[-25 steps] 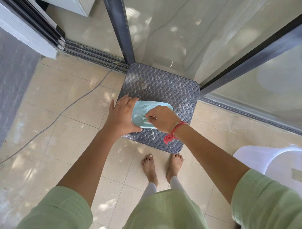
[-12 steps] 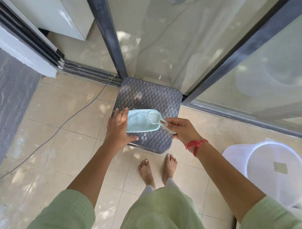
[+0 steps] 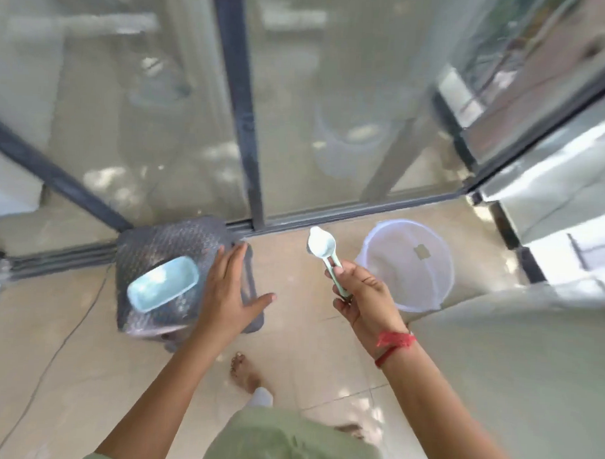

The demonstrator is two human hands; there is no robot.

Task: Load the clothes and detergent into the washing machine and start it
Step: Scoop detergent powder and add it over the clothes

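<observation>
A light blue detergent tub (image 3: 162,282) lies on a grey woven stool (image 3: 167,240). My left hand (image 3: 230,292) hovers flat over the stool's right side, fingers spread, holding nothing. My right hand (image 3: 362,295) grips the handle of a pale green scoop (image 3: 321,245) heaped with white powder, held level above the floor between the stool and a white mesh laundry basket (image 3: 408,265). A pale grey surface (image 3: 515,367) at the lower right may be the washing machine's top; I cannot tell.
Dark-framed glass sliding doors (image 3: 240,117) run across the back, their track at floor level. A thin cable (image 3: 55,354) trails over the beige tiles on the left. My bare foot (image 3: 246,371) stands below the stool.
My left hand let go of the blue tub, which now sits on the stool. My right hand lifted the filled scoop out and carried it right. The view swung right.
</observation>
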